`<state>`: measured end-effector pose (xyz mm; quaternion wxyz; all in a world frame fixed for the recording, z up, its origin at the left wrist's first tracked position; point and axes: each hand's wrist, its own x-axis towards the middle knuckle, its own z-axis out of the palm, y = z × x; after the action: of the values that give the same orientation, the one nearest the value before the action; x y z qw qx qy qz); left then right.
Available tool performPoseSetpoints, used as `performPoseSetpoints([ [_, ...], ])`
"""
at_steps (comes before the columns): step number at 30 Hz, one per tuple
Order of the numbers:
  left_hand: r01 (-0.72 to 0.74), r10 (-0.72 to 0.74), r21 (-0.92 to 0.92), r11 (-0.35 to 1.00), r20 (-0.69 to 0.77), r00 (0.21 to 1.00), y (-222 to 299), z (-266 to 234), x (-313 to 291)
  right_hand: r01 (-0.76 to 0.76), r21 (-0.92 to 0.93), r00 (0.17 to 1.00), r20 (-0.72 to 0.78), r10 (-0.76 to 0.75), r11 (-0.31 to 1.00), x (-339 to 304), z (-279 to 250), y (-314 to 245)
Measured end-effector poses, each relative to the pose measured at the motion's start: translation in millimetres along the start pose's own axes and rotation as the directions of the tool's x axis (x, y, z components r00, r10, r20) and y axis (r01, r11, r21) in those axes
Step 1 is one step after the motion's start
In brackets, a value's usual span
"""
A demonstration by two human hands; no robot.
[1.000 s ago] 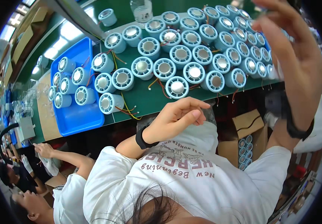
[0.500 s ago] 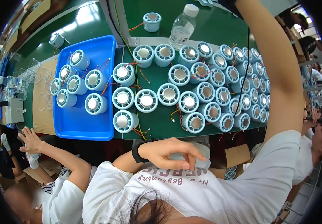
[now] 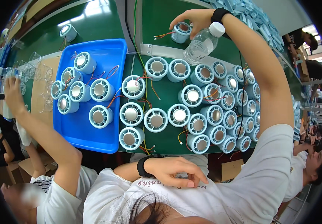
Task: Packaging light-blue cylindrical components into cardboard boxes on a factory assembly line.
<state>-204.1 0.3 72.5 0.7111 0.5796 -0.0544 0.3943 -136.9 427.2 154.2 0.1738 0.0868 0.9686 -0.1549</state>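
Right hand (image 3: 192, 18), arm stretched across the green bench (image 3: 161, 18), fingers curled over a pale blue round fan unit (image 3: 180, 32) at the far side, apparently grasping it; a clear plastic bottle (image 3: 202, 44) (white cap) stands just beside, before the wrist. Left hand (image 3: 176, 171) rests loosely half-curled against the white shirt (image 3: 243, 194), holding nothing. Blue tray (image 3: 108, 52) holds about seven like units; many more crowd the bench between.
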Motion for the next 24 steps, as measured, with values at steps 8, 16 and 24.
performPoseSetpoints([
  [8,0.032,-0.032,-0.042,0.999,-0.004,0.999,0,17,3,-0.373,0.229,0.870,-0.251,0.425,0.899,-115,-42,-41],
  [16,0.009,0.033,0.274,0.962,-0.148,0.988,5,52,28,-0.400,0.479,0.675,-0.423,0.605,0.781,-250,-4,-231],
  [24,0.035,0.317,0.795,0.605,-0.281,0.906,-50,72,82,-0.244,0.695,0.709,-0.349,0.613,0.677,-338,157,-331],
])
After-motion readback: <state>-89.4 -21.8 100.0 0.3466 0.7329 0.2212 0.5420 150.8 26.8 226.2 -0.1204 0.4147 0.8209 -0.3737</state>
